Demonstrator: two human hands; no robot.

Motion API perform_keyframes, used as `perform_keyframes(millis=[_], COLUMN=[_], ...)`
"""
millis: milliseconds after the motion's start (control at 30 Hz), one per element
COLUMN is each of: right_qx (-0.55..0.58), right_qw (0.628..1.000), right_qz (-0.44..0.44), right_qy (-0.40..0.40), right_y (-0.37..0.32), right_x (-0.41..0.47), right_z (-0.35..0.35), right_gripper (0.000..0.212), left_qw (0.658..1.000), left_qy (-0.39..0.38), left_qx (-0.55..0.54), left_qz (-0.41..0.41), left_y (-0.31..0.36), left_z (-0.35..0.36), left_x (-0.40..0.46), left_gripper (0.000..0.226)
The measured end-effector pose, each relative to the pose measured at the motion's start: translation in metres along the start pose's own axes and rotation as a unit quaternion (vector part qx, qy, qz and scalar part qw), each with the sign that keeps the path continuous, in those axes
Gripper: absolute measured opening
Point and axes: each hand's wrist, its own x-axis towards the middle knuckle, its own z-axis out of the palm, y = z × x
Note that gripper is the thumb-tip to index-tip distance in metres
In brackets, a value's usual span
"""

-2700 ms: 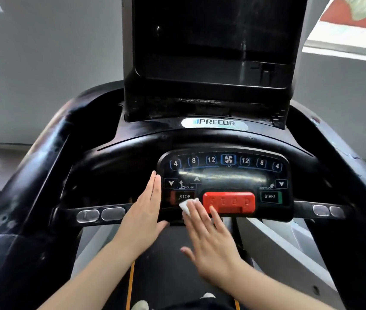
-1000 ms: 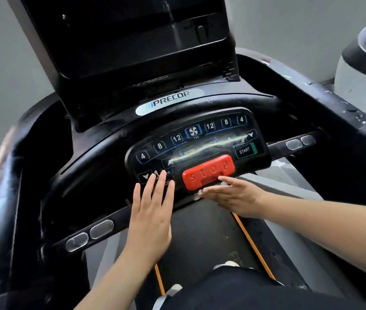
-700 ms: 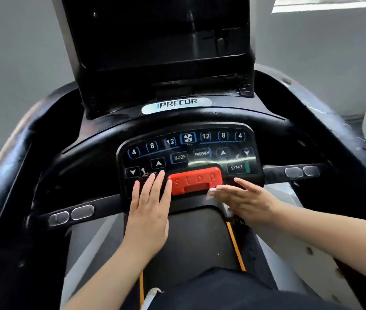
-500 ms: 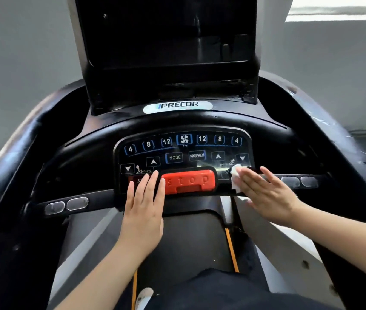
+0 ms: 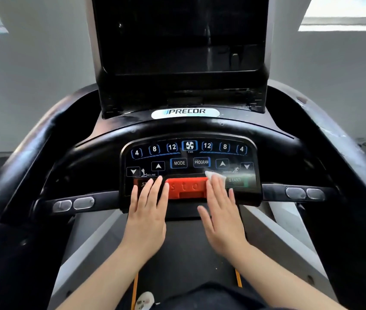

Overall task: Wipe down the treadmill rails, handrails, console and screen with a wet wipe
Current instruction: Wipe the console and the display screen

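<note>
The step in hand looks like wiping the console's button panel (image 5: 191,166), with the red stop bar (image 5: 186,186) at its lower middle serving as the landmark here. The right hand (image 5: 222,215) lies flat, fingers straight and together, just right of the stop bar; its fingertips press the wet wipe (image 5: 214,175) onto the panel, so only a crumpled white edge shows beyond them, above the bar's right end and left of the START key (image 5: 234,180). The left hand (image 5: 148,218) rests flat and empty on the panel's lower left, fingertips touching the stop bar's left end, apparently bracing. The two hands sit apart, with the stop bar between them. A damp sheen shows on the panel right of the stop bar, which suggests that side has been covered, though I cannot be certain. The dark screen (image 5: 179,36) stands well above the stop bar, and the side handrails (image 5: 334,139) flank it far out. The next move likely calls for sliding the flat fingers across the upper keys with light, even pressure, keeping the wipe trapped beneath them and not pressing any key.
</note>
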Motion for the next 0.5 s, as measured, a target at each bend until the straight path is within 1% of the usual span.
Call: perform_keyframes(millis=[67,133,200,300,433,500], right_qx=[-0.082,-0.128,-0.135,-0.126,-0.156,-0.169], right_qw=[0.995,0.988,0.989,0.991,0.983,0.981], right_qz=[-0.048,-0.072,-0.06,-0.036,-0.092,-0.096], right_qy=[-0.033,-0.046,-0.02,0.009,0.012,0.004], right_y=[0.009,0.019,0.018,-0.004,-0.01,0.002], right_x=[-0.018,-0.03,-0.022,0.006,0.005,-0.008], right_z=[0.005,0.006,0.005,0.007,0.018,0.017], right_gripper=[0.061,0.059,0.058,0.057,0.055,0.055], left_qw=[1.0,1.0,1.0,0.999,0.997,0.995], left_qy=[-0.001,0.001,0.003,0.009,0.012,0.016], left_qx=[0.002,0.001,0.001,-0.004,-0.016,-0.02], left_qz=[0.008,0.018,0.031,0.049,0.079,0.093], left_y=[-0.002,-0.006,-0.01,-0.017,-0.026,-0.031], left_z=[0.0,0.001,0.002,0.002,0.0,-0.001], left_x=[0.0,0.001,0.002,0.002,0.004,0.006], left_gripper=[0.098,0.099,0.099,0.099,0.1,0.1])
